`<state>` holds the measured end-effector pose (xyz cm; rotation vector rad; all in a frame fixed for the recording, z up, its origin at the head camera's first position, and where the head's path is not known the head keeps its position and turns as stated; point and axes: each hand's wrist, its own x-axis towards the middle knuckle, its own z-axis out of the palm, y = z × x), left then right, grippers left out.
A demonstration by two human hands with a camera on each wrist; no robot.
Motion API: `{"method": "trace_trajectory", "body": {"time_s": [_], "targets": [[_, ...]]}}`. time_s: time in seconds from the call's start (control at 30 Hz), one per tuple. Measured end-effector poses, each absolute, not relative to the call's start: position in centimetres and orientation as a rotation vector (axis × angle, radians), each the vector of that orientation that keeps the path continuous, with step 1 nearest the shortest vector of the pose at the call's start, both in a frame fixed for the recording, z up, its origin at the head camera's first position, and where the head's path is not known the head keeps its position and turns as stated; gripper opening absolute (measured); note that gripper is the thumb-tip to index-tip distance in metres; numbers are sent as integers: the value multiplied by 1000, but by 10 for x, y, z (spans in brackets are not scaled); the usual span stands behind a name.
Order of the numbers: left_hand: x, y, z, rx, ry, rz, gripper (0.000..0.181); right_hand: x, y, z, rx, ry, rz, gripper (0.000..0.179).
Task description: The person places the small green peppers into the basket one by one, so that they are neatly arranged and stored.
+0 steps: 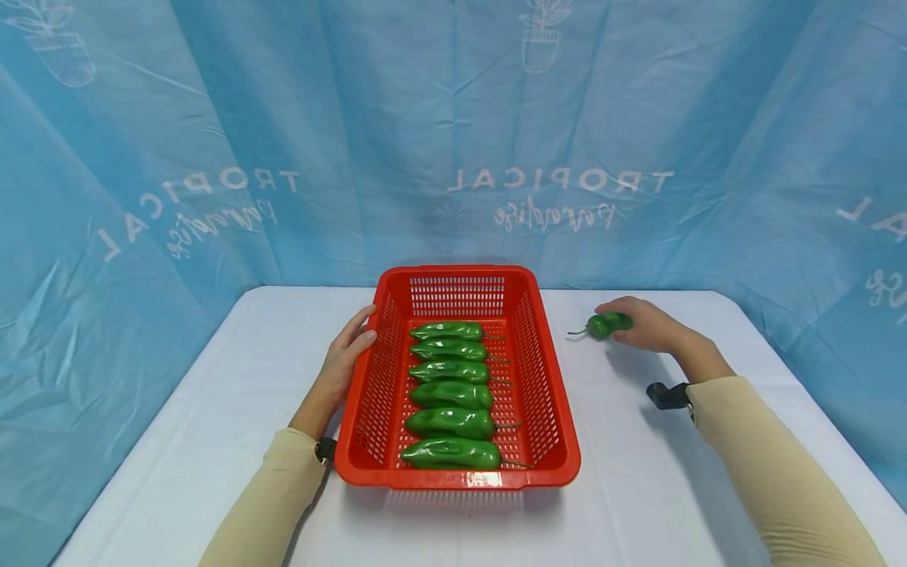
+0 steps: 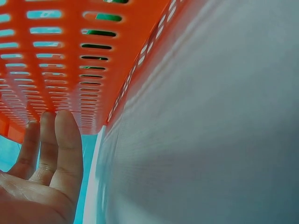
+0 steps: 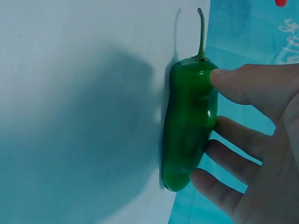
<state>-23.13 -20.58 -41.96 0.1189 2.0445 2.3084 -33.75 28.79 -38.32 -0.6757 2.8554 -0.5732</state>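
A red plastic basket with slotted walls stands on the white table, holding several long green peppers laid side by side, stems to the right. My left hand rests against the basket's left side near the far end. In the left wrist view, straight fingers touch its outer wall. To the right of the basket, my right hand pinches another green pepper whose stem points left. The right wrist view shows the thumb near that pepper's stem end, with fingertips along the far side, close over the table.
The white table has its far edge just behind the basket. A blue printed curtain hangs behind and along both sides. A black wrist camera sits under the right sleeve.
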Motion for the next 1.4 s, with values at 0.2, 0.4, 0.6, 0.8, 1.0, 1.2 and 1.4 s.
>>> {"method": "trace_trajectory", "body": {"time_s": [0.2, 0.4, 0.6, 0.8, 1.0, 1.2, 1.4], "targets": [[-232, -206, -419, 122, 2070, 2297, 54, -338, 287, -385, -740, 2890, -474, 43], [-232, -207, -420, 124, 2075, 2302, 54, -337, 282, -384, -654, 2893, -405, 47], [-231, -208, -421, 129, 2066, 2307, 53, -334, 280, -384, -601, 2858, -430, 41], [-231, -209, -421, 117, 2088, 2305, 54, -331, 286, -381, -603, 2824, -547, 34], [-230, -209, -421, 127, 2082, 2299, 54, -328, 292, -381, -646, 2890, -692, 27], [-231, -209, -423, 145, 2067, 2311, 54, -329, 290, -386, -538, 2934, -542, 51], [-233, -208, -423, 155, 2058, 2313, 53, -330, 287, -390, -382, 2845, -465, 67]]}}
